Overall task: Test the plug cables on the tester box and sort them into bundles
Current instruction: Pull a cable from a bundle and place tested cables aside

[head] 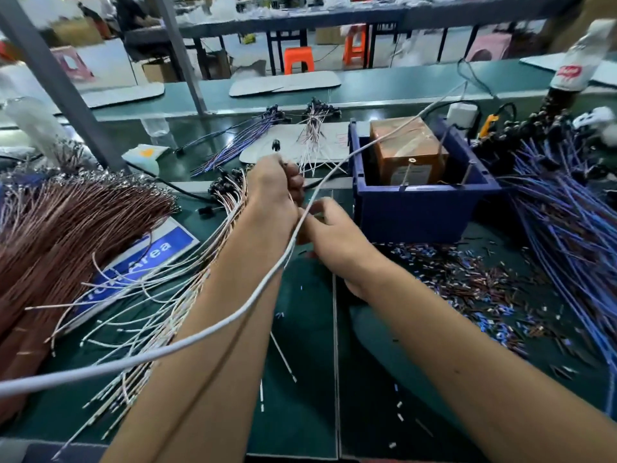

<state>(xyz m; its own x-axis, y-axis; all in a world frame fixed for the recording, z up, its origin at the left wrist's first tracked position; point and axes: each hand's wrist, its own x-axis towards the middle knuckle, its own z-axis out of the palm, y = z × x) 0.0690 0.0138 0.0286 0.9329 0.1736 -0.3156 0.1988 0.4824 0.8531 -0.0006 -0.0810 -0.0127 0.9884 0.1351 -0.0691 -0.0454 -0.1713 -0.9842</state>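
A thick white cord drapes across both forearms. The left hand grips a thin pink plug cable; the right hand pinches its lower end. The cord could snag the cable before the brown taped tester box.

Brown tape-wrapped tester box upright inside a blue bin, right of centre. Loose pink-white plug cables fanned across the green mat at lower left, black plugs bunched at their upper end. Two tidier bundles, purple and pink-white, lying upper centre. Big purple heap along the right edge.
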